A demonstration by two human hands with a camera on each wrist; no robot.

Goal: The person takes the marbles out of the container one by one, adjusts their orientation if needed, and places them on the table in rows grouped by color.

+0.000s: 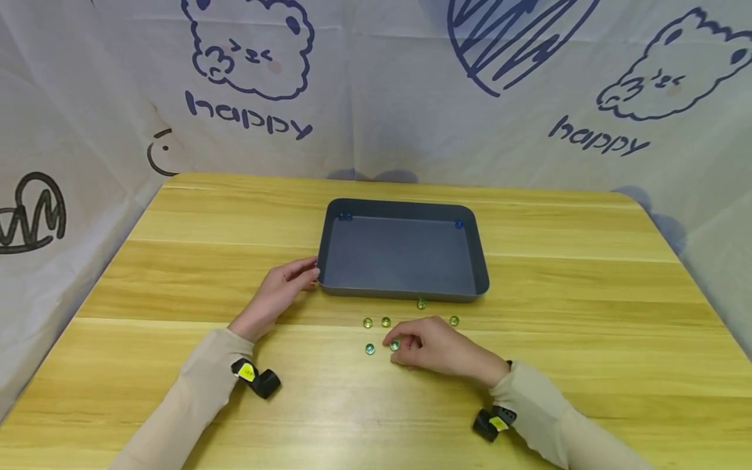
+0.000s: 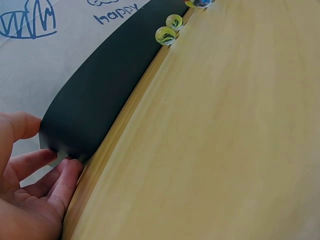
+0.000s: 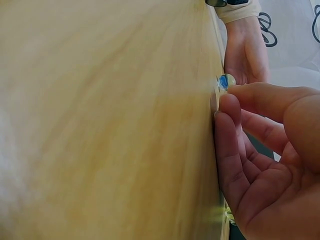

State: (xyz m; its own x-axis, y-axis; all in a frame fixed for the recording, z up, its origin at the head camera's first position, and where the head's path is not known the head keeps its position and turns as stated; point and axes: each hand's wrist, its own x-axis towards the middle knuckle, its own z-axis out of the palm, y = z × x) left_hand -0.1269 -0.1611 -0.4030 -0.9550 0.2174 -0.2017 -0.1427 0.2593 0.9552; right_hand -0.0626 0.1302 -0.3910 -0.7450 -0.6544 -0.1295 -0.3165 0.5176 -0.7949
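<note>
A dark grey rectangular tray [image 1: 405, 295] lies on the wooden table. My left hand [image 1: 281, 294] is at its front left corner, and the fairly straight fingers [image 2: 65, 182] touch the outer wall. Between the thumb and forefinger of my right hand [image 1: 437, 346] is a glass marble [image 1: 394, 345], pinched low over the table in front of the tray. Just left of it lies a teal marble [image 1: 369, 349]. Beyond it are two yellow-green marbles [image 1: 367, 322], side by side. In the right wrist view, a clear marble with blue inside [image 3: 226, 81] shows past the right thumb tip.
Another green marble [image 1: 421, 304] lies against the tray's front wall, and one more [image 1: 454, 320] is right of my right hand. Inside the tray, two blue marbles [image 1: 345, 217] sit at the back left and one blue marble [image 1: 459, 224] at the back right. Behind hangs a white cloth [image 1: 405, 130] with drawings.
</note>
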